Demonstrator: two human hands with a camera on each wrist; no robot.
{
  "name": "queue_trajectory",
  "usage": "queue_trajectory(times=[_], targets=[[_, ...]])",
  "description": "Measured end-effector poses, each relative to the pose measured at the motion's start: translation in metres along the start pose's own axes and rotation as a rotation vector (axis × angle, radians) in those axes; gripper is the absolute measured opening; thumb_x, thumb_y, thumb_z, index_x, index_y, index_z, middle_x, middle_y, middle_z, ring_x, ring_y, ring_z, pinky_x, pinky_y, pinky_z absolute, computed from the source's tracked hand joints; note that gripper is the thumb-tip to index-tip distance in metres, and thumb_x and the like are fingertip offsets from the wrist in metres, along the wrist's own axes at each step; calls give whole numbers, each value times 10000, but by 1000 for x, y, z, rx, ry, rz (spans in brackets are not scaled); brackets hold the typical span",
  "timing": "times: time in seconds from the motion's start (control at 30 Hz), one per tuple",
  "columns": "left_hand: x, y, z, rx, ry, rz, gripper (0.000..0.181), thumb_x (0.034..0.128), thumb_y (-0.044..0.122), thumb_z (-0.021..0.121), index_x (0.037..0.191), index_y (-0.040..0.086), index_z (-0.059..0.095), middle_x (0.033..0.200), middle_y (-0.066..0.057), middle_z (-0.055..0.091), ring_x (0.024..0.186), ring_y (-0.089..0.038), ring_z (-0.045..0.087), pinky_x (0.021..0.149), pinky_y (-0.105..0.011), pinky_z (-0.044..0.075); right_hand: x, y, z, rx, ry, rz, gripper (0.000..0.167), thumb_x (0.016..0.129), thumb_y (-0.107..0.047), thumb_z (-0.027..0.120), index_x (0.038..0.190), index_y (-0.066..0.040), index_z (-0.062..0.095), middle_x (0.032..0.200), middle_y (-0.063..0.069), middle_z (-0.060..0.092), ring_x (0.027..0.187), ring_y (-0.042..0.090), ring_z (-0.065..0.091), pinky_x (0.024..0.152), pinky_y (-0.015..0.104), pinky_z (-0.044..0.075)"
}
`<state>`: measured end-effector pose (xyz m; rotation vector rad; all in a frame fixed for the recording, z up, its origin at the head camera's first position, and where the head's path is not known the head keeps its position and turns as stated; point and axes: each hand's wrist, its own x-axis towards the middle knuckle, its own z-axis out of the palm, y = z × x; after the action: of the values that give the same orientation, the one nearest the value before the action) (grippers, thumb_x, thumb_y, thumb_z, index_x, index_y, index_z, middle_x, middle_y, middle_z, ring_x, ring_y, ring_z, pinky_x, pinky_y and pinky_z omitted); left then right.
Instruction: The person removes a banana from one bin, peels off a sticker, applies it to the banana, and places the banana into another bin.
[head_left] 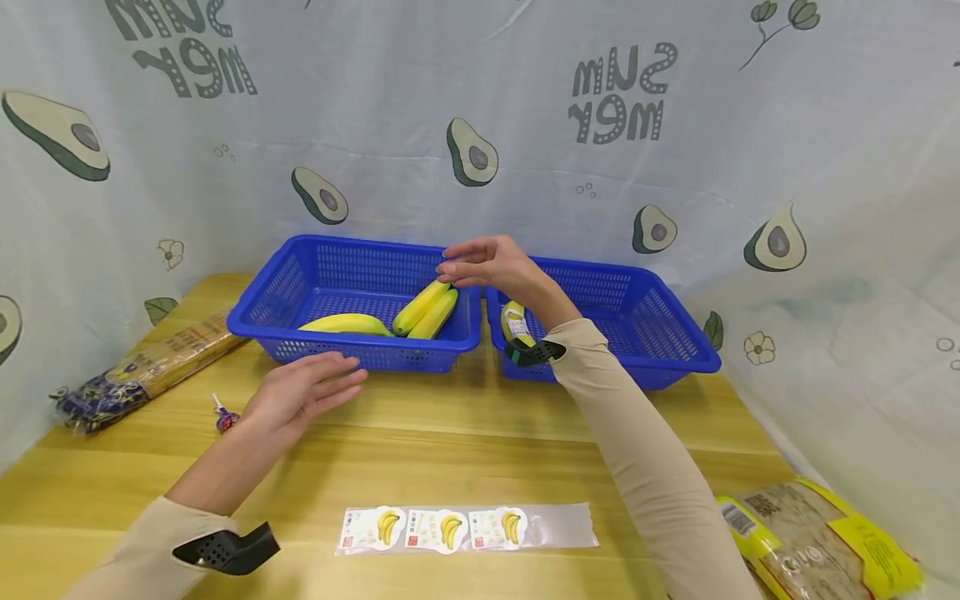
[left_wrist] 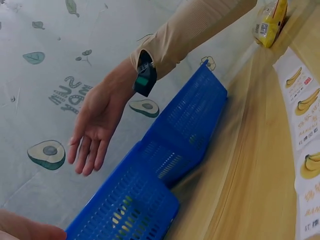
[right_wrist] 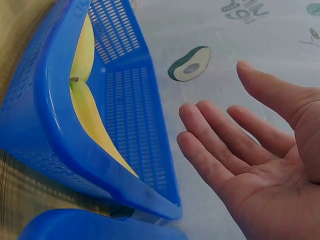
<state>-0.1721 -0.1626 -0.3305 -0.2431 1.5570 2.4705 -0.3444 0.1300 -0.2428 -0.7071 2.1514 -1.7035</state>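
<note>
My right hand [head_left: 491, 265] hovers with loosely extended fingers over the right end of the left blue basket [head_left: 281, 337]. Its palm [right_wrist: 270, 190] is bare in the right wrist view. Beneath it in that basket lie two yellow bananas [head_left: 426, 312], and another banana [head_left: 345, 323] lies at the front. The right blue basket [head_left: 637, 367] holds a banana with a white label [head_left: 516, 321], partly covered by my right wrist. In front of the left basket, my left hand [head_left: 303, 390] is held above the table with straight fingers, gripping nothing.
A strip of banana stickers [head_left: 442, 530] lies on the near table. A lollipop [head_left: 225, 417] and a long pack that looks like noodles [head_left: 150, 371] are at left. A yellow and clear bag [head_left: 817, 542] sits at the right edge. A patterned curtain [head_left: 390, 108] hangs behind the baskets.
</note>
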Motion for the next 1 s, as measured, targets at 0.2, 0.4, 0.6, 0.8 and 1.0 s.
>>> queue_trajectory(times=[0.2, 0.4, 0.6, 0.8, 1.0], targets=[[-5, 14, -35, -75, 32, -10, 316, 1146, 99, 499, 1450, 36, 437, 1062, 11, 784, 1042, -179, 782, 1075, -404, 580, 7, -1, 6, -18, -36, -4, 397, 1039, -39, 715, 1415, 53, 628, 1285, 228, 745, 1227, 403, 710, 1120, 537, 547], [-6, 28, -58, -207, 191, -5, 299, 1143, 182, 502, 1409, 88, 405, 1040, -32, 723, 957, -198, 788, 1007, -370, 626, 14, 0, 10, -34, -65, 1, 388, 1037, -24, 710, 1402, 81, 631, 1314, 268, 721, 1210, 393, 721, 1025, 431, 619], [-1, 39, -70, -287, 324, -12, 294, 1107, 182, 598, 1354, 124, 450, 965, -60, 670, 838, -208, 772, 903, -364, 664, 19, 7, 13, -36, -76, 37, 398, 1027, -26, 726, 1399, 88, 639, 1315, 267, 722, 1192, 345, 738, 1015, 411, 624], [5, 48, -81, -341, 327, -10, 377, 1095, 110, 610, 1452, 188, 516, 1061, -52, 640, 926, -186, 744, 952, -347, 644, 28, 11, 17, -61, -75, 82, 433, 1004, -52, 769, 1401, 70, 644, 1326, 254, 721, 1245, 390, 704, 1145, 544, 525], [9, 54, -84, -398, 275, -5, 667, 1111, 102, 566, 1684, 252, 258, 901, -63, 731, 838, -192, 762, 1016, -336, 608, 36, 9, 19, -81, -94, 113, 456, 1011, -84, 771, 1421, 60, 633, 1375, 295, 680, 1288, 403, 675, 1200, 594, 454]])
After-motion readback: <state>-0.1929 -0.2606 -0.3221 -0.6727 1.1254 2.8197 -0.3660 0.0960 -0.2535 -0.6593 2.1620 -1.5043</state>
